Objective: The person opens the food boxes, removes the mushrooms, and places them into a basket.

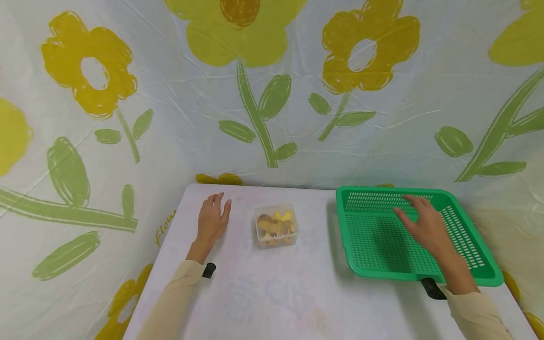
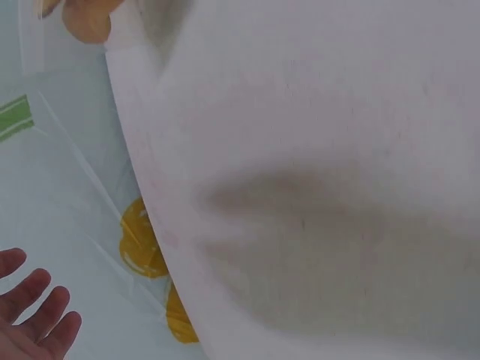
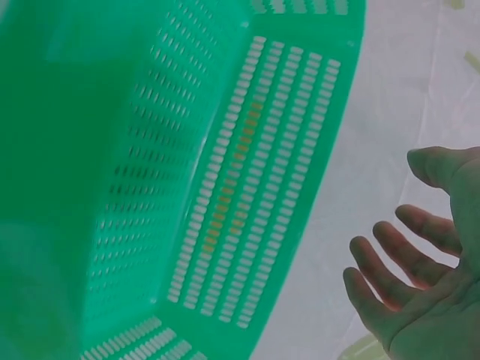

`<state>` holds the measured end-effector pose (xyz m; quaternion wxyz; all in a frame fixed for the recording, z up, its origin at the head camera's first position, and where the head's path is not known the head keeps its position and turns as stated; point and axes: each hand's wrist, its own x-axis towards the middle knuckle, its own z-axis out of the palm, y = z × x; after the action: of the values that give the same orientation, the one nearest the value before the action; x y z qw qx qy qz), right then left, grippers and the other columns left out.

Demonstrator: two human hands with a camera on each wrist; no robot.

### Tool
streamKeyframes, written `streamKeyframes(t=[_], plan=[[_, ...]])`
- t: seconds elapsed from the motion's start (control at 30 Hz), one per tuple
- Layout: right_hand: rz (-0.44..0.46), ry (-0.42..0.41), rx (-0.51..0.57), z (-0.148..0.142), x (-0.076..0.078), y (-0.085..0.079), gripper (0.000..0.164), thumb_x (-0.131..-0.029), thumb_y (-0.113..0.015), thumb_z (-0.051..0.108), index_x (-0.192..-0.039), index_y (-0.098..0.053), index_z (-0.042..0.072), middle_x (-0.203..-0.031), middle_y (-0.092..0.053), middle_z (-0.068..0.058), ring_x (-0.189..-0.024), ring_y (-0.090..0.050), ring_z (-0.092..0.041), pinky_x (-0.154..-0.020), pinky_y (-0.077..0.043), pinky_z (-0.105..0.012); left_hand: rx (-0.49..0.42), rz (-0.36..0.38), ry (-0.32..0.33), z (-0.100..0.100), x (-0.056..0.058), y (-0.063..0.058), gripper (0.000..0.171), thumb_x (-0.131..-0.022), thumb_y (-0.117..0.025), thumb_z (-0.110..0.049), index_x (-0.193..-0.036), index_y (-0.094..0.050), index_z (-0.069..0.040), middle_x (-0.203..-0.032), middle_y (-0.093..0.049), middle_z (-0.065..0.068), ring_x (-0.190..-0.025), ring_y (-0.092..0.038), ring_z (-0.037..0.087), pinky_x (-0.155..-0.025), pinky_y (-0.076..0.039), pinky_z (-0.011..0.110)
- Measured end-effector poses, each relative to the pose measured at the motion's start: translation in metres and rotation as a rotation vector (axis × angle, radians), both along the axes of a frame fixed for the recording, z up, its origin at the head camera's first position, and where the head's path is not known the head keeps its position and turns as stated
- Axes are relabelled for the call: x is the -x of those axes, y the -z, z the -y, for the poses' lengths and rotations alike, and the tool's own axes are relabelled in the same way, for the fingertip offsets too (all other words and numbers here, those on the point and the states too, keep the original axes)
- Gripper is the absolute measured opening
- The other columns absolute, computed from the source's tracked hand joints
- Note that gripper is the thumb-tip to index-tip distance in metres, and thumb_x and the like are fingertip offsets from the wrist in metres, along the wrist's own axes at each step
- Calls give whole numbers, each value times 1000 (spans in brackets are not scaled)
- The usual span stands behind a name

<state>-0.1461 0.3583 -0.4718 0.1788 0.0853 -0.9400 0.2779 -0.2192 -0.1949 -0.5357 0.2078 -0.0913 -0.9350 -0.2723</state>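
A clear plastic box (image 1: 275, 241) with brown and yellow pieces inside, some mushroom-shaped, sits toward the back of the white table. To its left my left hand (image 1: 211, 222) hovers over the table, fingers loosely extended and holding nothing; its fingertips (image 2: 66, 326) show at the lower left of the left wrist view. On the right lies a green perforated plastic basket (image 1: 369, 271) with nothing in it. My right hand (image 1: 429, 229) is above the basket, thumb and fingers spread apart, and its shadow falls on the basket floor. Nothing is in its fingers (image 3: 382, 270).
The white table (image 1: 272, 293) backs onto a hanging sheet (image 1: 178, 132) printed with yellow flowers, which also runs along the left side. The basket reaches close to the table's right edge. Black bands sit under both wrists.
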Motion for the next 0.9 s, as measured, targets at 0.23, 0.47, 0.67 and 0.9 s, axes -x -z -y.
streamKeyframes(t=[0.23,0.47,0.67,0.9], plan=[[-72,-29,31,22,-5,0,42,-96,-71,6,-132,-58,-10,-125,-57,-32,-108,-55,-48,-81,-43,-64,-81,34,22,-19,-4,2,45,-109,-52,-31,-136,-58,4,-128,-58,24,-118,-56,41,-101,-47,55],[-108,-57,64,42,-10,0,40,-94,-72,3,-130,-59,-9,-122,-61,-28,-105,-58,-43,-87,-46,-39,-136,16,56,-39,-8,6,43,-109,-51,-31,-134,-60,3,-127,-59,23,-117,-57,39,-101,-48,53],[-139,-69,118,60,-13,3,38,-92,-74,1,-128,-62,-7,-121,-65,-24,-104,-58,-23,-89,-37,-9,-175,31,81,-55,-12,8,42,-109,-52,-30,-133,-61,3,-127,-59,22,-117,-57,38,-101,-49,51],[-148,-91,168,84,-17,9,36,-91,-74,-1,-125,-64,-6,-116,-67,-21,-102,-59,-28,-89,-41,-12,-205,74,104,-70,-18,17,42,-108,-54,-29,-133,-60,4,-127,-58,21,-119,-57,37,-101,-49,51]])
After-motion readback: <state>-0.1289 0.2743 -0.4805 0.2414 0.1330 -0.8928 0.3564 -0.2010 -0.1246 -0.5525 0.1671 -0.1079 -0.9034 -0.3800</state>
